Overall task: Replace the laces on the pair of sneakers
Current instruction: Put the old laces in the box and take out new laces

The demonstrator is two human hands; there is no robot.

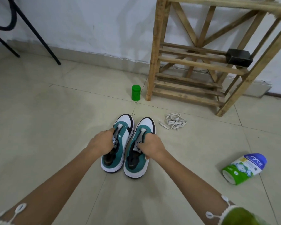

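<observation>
Two white, teal and black sneakers stand side by side on the tiled floor, toes pointing away from me. My left hand (102,142) grips the tongue of the left sneaker (120,127). My right hand (150,146) grips the tongue of the right sneaker (140,163). No laces show in the eyelets. A loose bundle of white laces (173,121) lies on the floor to the right of the toes, apart from both hands.
A wooden rack (199,65) stands against the wall at the back right, with a black box (238,57) on a slat. A green jar (136,92) stands beside its leg. A powder bottle (245,168) lies at right. Black chair legs (39,36) stand at the back left.
</observation>
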